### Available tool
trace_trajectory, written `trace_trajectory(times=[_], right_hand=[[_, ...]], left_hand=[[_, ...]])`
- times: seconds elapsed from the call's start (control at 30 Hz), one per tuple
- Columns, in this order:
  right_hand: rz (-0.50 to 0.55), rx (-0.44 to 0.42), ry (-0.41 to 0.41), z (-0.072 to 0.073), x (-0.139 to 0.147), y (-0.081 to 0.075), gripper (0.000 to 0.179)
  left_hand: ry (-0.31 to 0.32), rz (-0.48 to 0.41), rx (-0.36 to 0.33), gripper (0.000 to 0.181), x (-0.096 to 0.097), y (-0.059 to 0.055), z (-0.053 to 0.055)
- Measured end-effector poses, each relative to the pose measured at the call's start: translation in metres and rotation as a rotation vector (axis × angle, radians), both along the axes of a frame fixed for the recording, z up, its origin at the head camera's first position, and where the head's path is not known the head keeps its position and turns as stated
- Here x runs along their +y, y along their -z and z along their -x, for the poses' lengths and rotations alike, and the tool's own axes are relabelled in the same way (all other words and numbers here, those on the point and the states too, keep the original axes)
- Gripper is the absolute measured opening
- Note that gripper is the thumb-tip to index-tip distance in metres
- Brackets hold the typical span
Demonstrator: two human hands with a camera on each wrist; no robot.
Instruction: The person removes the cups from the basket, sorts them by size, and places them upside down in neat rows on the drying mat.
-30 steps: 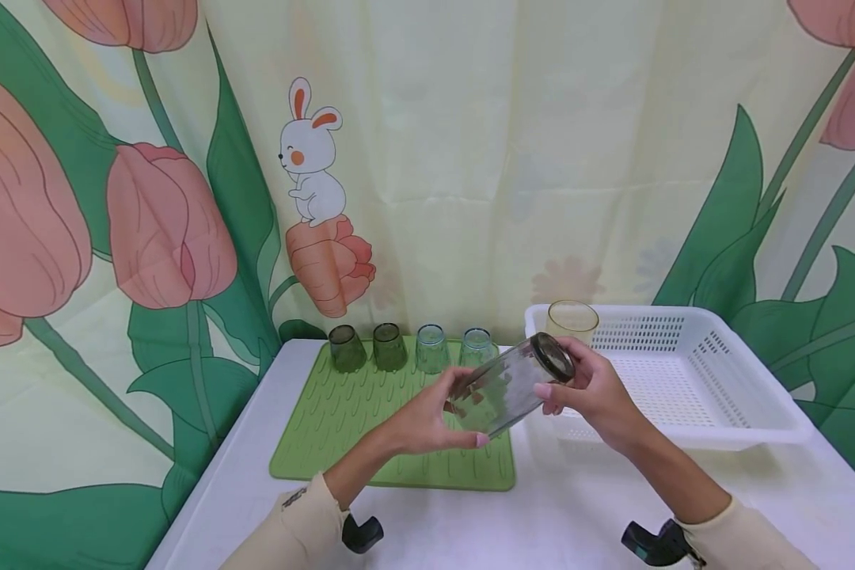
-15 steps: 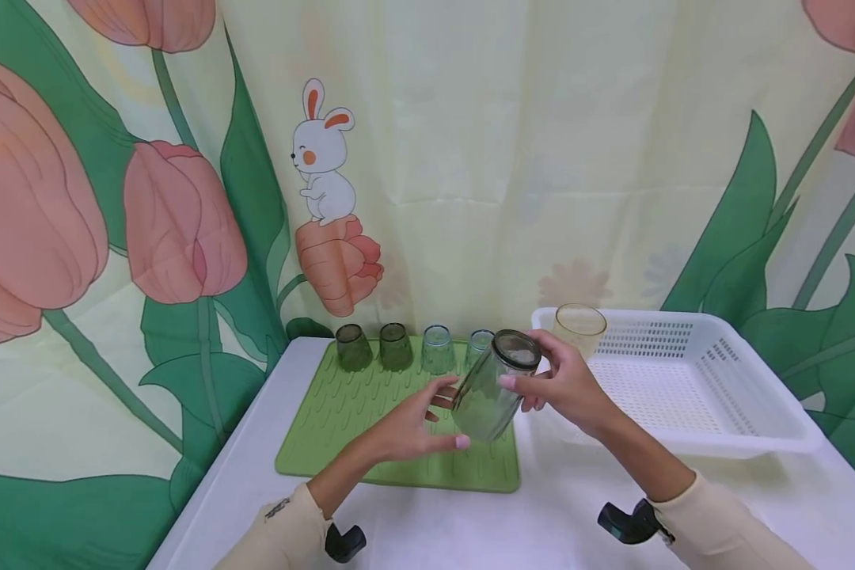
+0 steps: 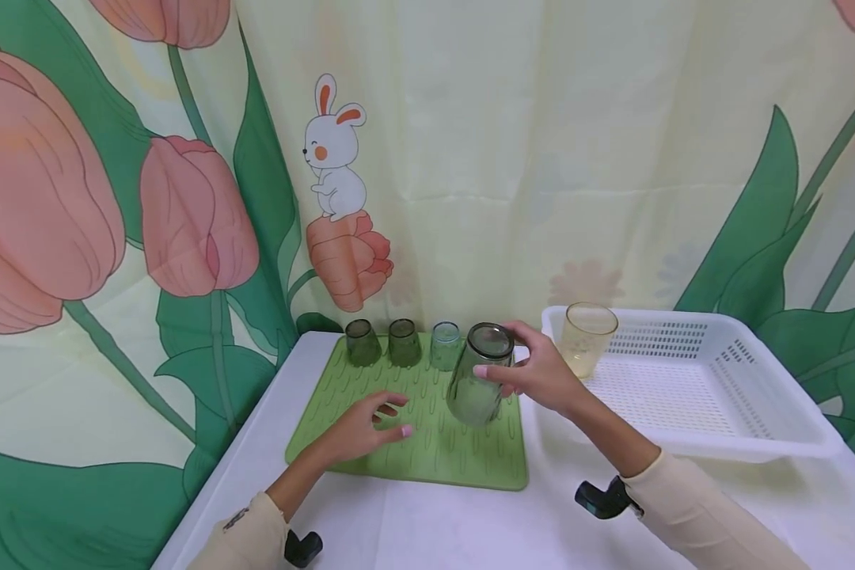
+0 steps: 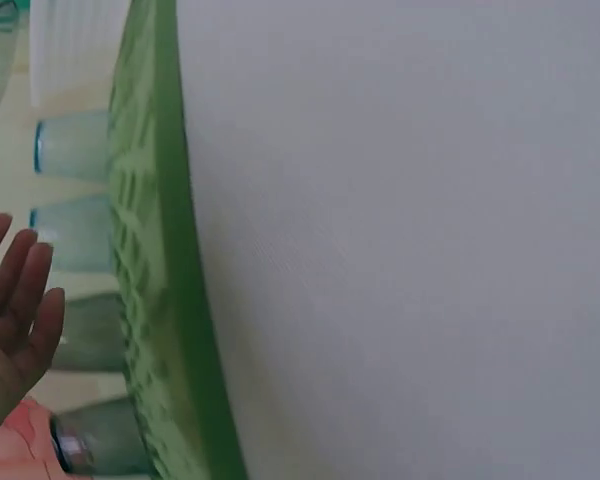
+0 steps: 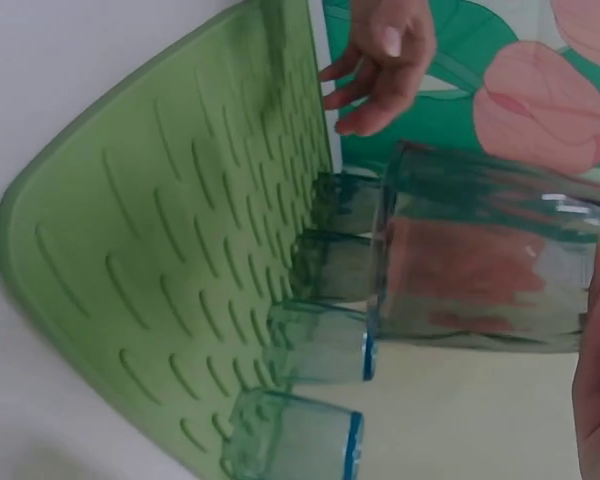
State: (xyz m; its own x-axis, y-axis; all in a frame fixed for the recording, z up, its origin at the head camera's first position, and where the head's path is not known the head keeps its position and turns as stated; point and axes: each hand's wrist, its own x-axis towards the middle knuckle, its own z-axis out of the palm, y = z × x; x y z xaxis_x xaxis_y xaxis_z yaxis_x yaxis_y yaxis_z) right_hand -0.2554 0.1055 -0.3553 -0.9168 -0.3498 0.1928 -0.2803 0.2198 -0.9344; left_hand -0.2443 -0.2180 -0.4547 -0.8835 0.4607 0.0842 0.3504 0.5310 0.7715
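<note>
My right hand point(image 3: 537, 368) grips a tall grey tinted drinking glass point(image 3: 473, 392) near its thick base. The glass is upside down, slightly tilted, above the green drying mat point(image 3: 413, 451); in the right wrist view a gap separates its rim from the mat. My left hand point(image 3: 359, 431) holds nothing, fingers loosely bent over the mat's left front. Along the mat's back edge stand two dark small glasses point(image 3: 362, 344) and a blue-rimmed glass point(image 3: 445, 346), all inverted. A second blue-rimmed glass point(image 5: 290, 440) shows in the right wrist view; the held glass hides it in the head view.
A white perforated plastic basket point(image 3: 777, 435) stands on the right of the white-covered table point(image 3: 427, 530). In its back left corner is a yellowish glass point(image 3: 586, 344). A curtain point(image 3: 470, 198) printed with tulips and a rabbit hangs right behind.
My left hand has let go of the tall glass and drawn away to the left. My right hand has turned the glass from nearly lying to nearly upright, base up, and moved it left.
</note>
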Motion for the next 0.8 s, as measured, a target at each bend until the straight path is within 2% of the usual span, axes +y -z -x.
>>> trace_trajectory(times=[0.23, 0.5, 0.67, 0.8], right_hand=[[-0.079, -0.024, 0.035, 0.010, -0.014, 0.001, 0.067], [-0.122, -0.009, 0.025, 0.021, -0.031, 0.006, 0.073], [-0.106, -0.022, 0.014, 0.027, -0.044, 0.007, 0.071], [-0.120, -0.030, 0.010, 0.033, -0.057, 0.007, 0.074]], left_hand=[[-0.104, 0.051, 0.023, 0.059, -0.039, 0.016, 0.004], [-0.255, 0.178, 0.029, 0.057, -0.085, 0.024, -0.006], [-0.274, 0.219, 0.025, 0.055, -0.107, 0.028, -0.011], [-0.278, 0.269, 0.012, 0.049, -0.117, 0.031, -0.015]])
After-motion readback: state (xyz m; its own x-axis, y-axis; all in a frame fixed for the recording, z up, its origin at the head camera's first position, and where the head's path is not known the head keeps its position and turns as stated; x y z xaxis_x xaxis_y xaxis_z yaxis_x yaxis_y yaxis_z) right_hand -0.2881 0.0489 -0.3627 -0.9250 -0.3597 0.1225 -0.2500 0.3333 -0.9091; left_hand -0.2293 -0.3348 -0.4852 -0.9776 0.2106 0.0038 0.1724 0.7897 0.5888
